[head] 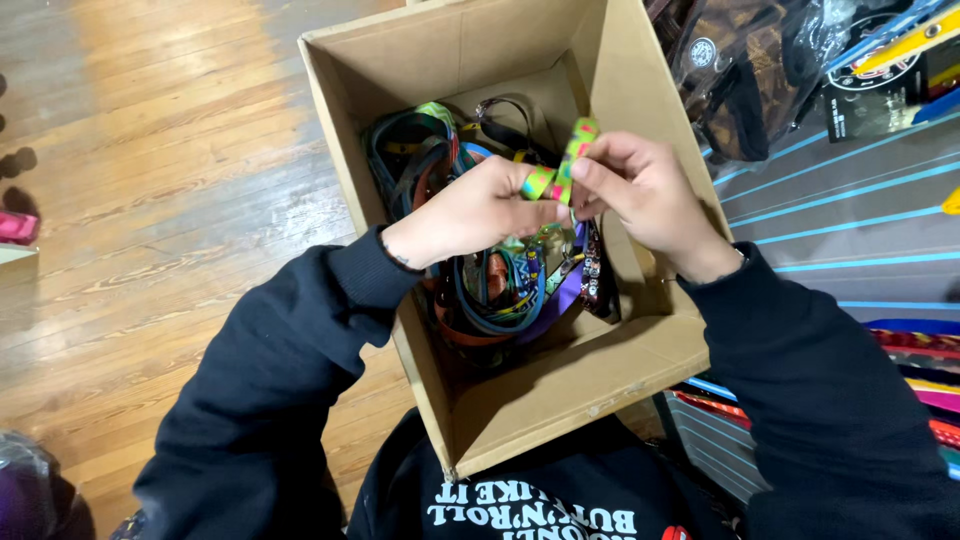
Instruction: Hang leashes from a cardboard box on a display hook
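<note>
Both your hands are up over the open cardboard box [560,385], which sits against your lap with its flaps spread. Your left hand [470,212] is closed in a pinch on the lower end of a bright multicoloured strap [562,168], green, yellow and pink patterned; your right hand [640,190] is closed on the same strap from the other side, thumb and fingertips pinching it just beside the left fingers. The strap runs up between the two hands, its top end poking above your right fingers, held over the middle of the box and not resting on anything. Below it, inside the box, lies a tangled heap of collars and straps [500,290]: black, teal, purple, orange-brown, some with buckles; exact count cannot be told. You wear dark sleeves [280,370] on both arms. Box stands on a wooden plank floor [160,180], which fills the left of the view. To the right, a grey surface with blue stripes [850,220] carries a clear plastic bag with brown goods [750,70] near the top, and more colourful straps [930,380] are stacked at the right edge. A small pink item [15,226] sits at the far left edge, well apart.
</note>
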